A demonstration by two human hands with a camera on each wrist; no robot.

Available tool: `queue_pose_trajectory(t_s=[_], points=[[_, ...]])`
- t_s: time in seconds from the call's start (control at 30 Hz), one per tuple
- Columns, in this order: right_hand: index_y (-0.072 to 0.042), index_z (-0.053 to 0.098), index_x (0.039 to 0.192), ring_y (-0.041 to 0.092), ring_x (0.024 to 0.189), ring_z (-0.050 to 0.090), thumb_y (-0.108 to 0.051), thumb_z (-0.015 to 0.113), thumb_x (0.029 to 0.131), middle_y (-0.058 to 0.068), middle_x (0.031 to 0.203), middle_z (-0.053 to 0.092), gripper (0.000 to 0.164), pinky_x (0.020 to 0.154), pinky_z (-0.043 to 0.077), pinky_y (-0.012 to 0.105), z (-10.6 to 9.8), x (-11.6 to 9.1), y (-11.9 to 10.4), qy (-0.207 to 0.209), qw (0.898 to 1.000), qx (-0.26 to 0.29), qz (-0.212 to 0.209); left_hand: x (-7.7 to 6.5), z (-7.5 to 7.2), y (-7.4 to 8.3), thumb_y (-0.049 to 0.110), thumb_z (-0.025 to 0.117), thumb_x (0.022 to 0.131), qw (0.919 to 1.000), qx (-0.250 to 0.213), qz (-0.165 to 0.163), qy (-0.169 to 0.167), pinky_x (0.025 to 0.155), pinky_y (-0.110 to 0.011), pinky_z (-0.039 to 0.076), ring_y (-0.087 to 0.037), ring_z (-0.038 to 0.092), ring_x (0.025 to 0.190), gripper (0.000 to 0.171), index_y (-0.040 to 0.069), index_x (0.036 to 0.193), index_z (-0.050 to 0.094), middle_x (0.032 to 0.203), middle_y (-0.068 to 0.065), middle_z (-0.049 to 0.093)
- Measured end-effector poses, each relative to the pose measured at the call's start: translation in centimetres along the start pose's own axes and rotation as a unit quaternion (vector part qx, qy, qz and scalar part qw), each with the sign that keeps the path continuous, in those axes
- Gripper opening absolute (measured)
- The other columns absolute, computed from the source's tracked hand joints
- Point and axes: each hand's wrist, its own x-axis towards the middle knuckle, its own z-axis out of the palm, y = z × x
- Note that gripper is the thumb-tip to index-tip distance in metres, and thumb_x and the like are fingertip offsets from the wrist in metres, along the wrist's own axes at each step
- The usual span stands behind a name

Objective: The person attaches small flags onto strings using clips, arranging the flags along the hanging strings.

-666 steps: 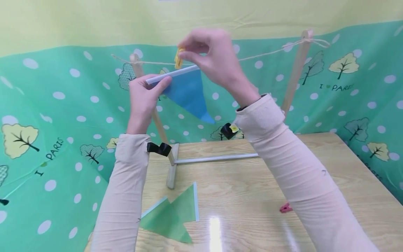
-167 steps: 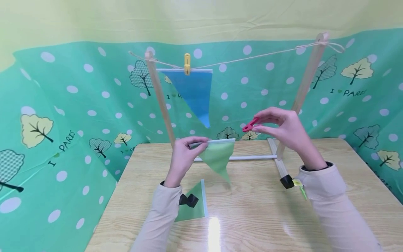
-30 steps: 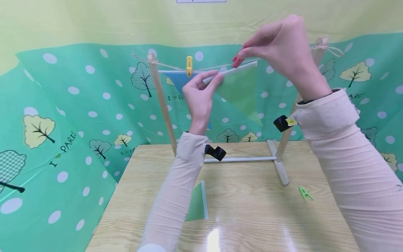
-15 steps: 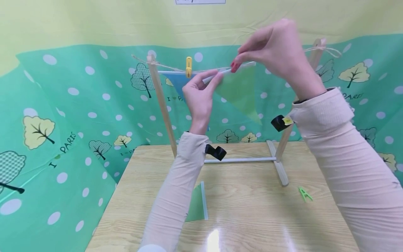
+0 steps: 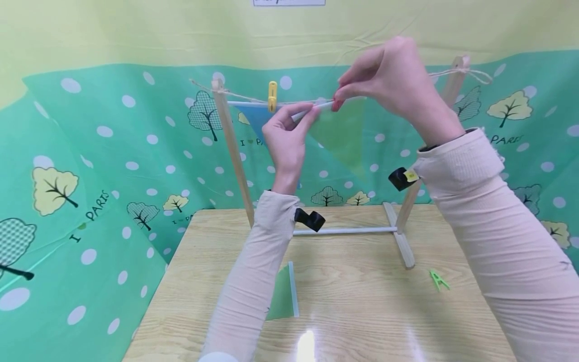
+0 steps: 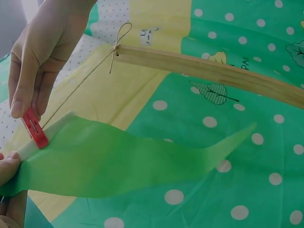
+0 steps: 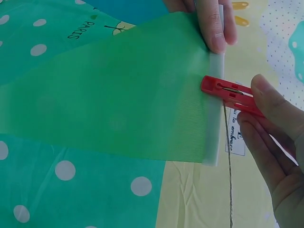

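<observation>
My left hand (image 5: pixel 287 143) pinches the white top edge of a green pennant (image 7: pixel 109 90) near its left end. The pennant hangs against the string (image 7: pixel 230 180), its tip pointing down in the head view. Between thumb and fingers of my right hand (image 5: pixel 393 85) is a red clothespin (image 7: pixel 228 92), whose jaws lie across the white edge near its middle. Left of this, a yellow clothespin (image 5: pixel 272 95) fastens a blue pennant (image 5: pixel 253 118) to the string; my left hand partly hides that pennant.
Wooden posts (image 5: pixel 232 151) at either side carry the string, joined low down by a white rod (image 5: pixel 348 231). On the table (image 5: pixel 362 311) lie another green pennant (image 5: pixel 285 294), partly behind my left sleeve, and a green clothespin (image 5: pixel 438 279). A patterned cloth (image 5: pixel 113 125) hangs behind.
The blue pennant has been clipped up with the yellow clothespin. The green pennant was raised from above the table to the string, and my right hand lowered the red clothespin onto its edge.
</observation>
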Motion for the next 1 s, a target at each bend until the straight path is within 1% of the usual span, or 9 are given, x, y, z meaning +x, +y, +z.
queue_pose_trajectory(t_s=[0.17,0.27,0.4,0.57,0.7,0.83,0.9,1.0], points=[[-0.014,0.081,0.096,-0.007,0.075,0.065,-0.033,0.078,0.084,0.003,0.093,0.078,0.023,0.069,0.047,0.014,0.0,-0.1,0.2,-0.002,1.000,0.003,0.001,0.0,0.1,0.0,-0.001,0.079,0.080,1.0000,-0.008,0.002,-0.001,0.086,-0.035,0.058,-0.018,0.074,0.086,0.017,-0.009,0.093,0.072,0.091,-0.010,0.075],[-0.012,0.081,0.095,-0.006,0.075,0.066,-0.032,0.079,0.083,0.005,0.093,0.078,0.023,0.070,0.048,0.014,0.0,-0.1,0.3,-0.001,1.000,0.018,0.001,-0.1,0.1,0.0,-0.002,0.079,0.080,0.9999,-0.013,0.002,-0.001,0.087,-0.035,0.058,-0.018,0.074,0.087,0.017,-0.010,0.093,0.072,0.091,-0.010,0.075],[-0.011,0.081,0.096,-0.006,0.077,0.067,-0.030,0.080,0.082,0.005,0.093,0.078,0.024,0.073,0.049,0.014,0.0,-0.1,0.5,-0.001,0.999,0.043,0.013,-0.1,0.1,0.0,-0.002,0.079,0.080,0.9999,-0.014,0.001,-0.001,0.087,-0.035,0.058,-0.019,0.074,0.088,0.017,-0.010,0.093,0.072,0.091,-0.011,0.075],[-0.011,0.081,0.097,-0.005,0.078,0.068,-0.028,0.081,0.081,0.004,0.093,0.078,0.023,0.075,0.049,0.013,0.0,-0.1,0.7,0.004,0.998,0.056,0.021,-0.1,0.1,-0.2,-0.001,0.079,0.081,1.0000,-0.003,0.003,-0.002,0.086,-0.035,0.058,-0.018,0.074,0.086,0.016,-0.009,0.093,0.072,0.090,-0.011,0.076],[-0.011,0.081,0.096,-0.004,0.077,0.069,-0.027,0.083,0.080,-0.001,0.090,0.078,0.022,0.074,0.050,0.014,0.1,-0.2,0.9,0.004,0.997,0.070,0.022,-0.2,0.1,-0.4,-0.001,0.079,0.081,1.0000,-0.003,0.007,-0.002,0.086,-0.035,0.058,-0.018,0.074,0.086,0.016,-0.010,0.092,0.072,0.089,-0.011,0.076],[-0.011,0.081,0.096,-0.003,0.077,0.070,-0.024,0.084,0.079,-0.008,0.085,0.077,0.022,0.072,0.050,0.014,0.1,-0.3,1.2,-0.006,0.995,0.092,0.026,-0.3,0.1,-0.5,-0.002,0.078,0.081,0.9999,-0.011,0.010,-0.001,0.087,-0.036,0.058,-0.019,0.074,0.087,0.017,-0.011,0.093,0.071,0.090,-0.013,0.076],[-0.011,0.080,0.097,-0.002,0.079,0.070,-0.024,0.083,0.080,-0.009,0.086,0.076,0.022,0.073,0.050,0.014,0.1,-0.4,1.3,-0.014,0.995,0.094,0.022,-0.3,0.2,-0.5,-0.003,0.078,0.081,0.9998,-0.015,0.012,-0.001,0.088,-0.036,0.058,-0.019,0.074,0.088,0.017,-0.012,0.093,0.071,0.090,-0.014,0.076],[-0.010,0.079,0.102,-0.002,0.081,0.070,-0.024,0.082,0.082,-0.005,0.091,0.076,0.024,0.074,0.050,0.014,0.1,-0.5,1.4,-0.030,0.995,0.089,0.015,-0.4,0.3,-0.4,-0.003,0.078,0.081,0.9997,-0.017,0.016,-0.002,0.089,-0.035,0.057,-0.020,0.074,0.089,0.017,-0.012,0.093,0.071,0.091,-0.014,0.076]])
